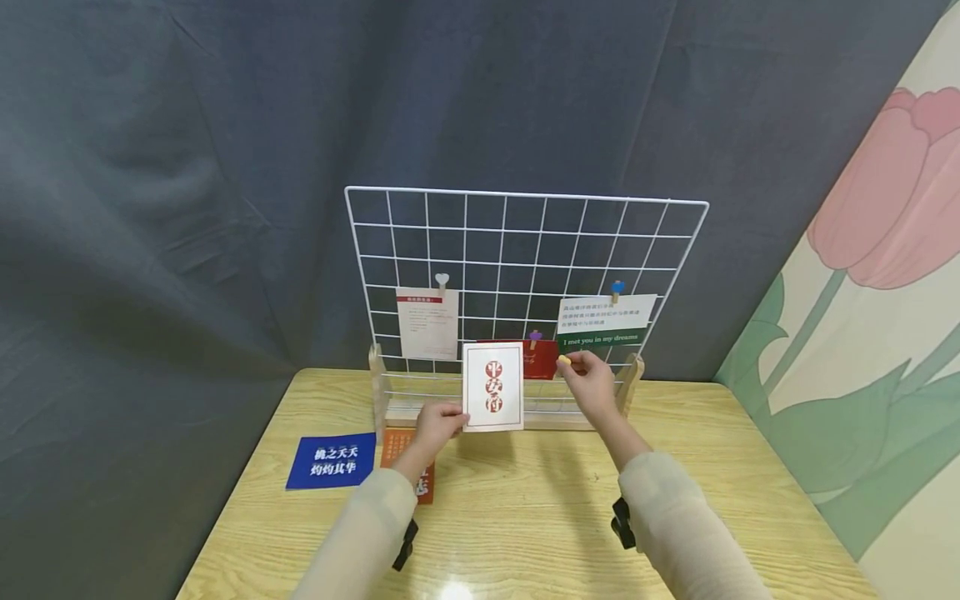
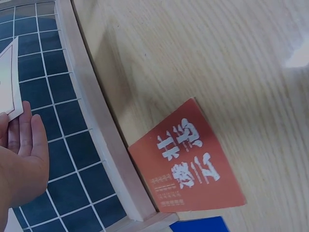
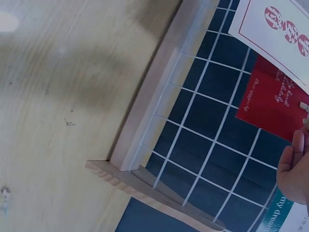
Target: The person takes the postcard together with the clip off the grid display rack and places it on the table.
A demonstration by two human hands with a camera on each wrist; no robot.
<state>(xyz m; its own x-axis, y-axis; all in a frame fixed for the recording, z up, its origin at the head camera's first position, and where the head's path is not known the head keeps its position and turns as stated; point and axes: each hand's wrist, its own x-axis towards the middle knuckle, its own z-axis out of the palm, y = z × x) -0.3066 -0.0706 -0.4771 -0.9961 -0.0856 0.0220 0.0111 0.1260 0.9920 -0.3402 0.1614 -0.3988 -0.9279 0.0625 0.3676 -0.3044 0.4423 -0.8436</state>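
In the head view, my left hand (image 1: pixel 438 429) pinches a white card (image 1: pixel 492 383) by its lower left corner. The card has a thin border and red round characters, and it stands upright before the white wire grid (image 1: pixel 525 196). Between the thumb and finger of my right hand (image 1: pixel 590 385) is a small clothespin with a yellow top (image 1: pixel 564 360). A red card (image 1: pixel 542 362), under a purple-topped clothespin (image 1: pixel 535 336), hangs on the grid partly behind the white card. My right fingertips overlap its right edge in the head view.
A red-headed white card (image 1: pixel 427 325) hangs at left under a white heart clothespin (image 1: pixel 442 279). On the right hangs a green-and-white card (image 1: pixel 606 321) under a blue-topped clothespin (image 1: pixel 617 287). A blue card (image 1: pixel 332 461) and an orange card (image 2: pixel 188 164) lie on the table (image 1: pixel 510 517).
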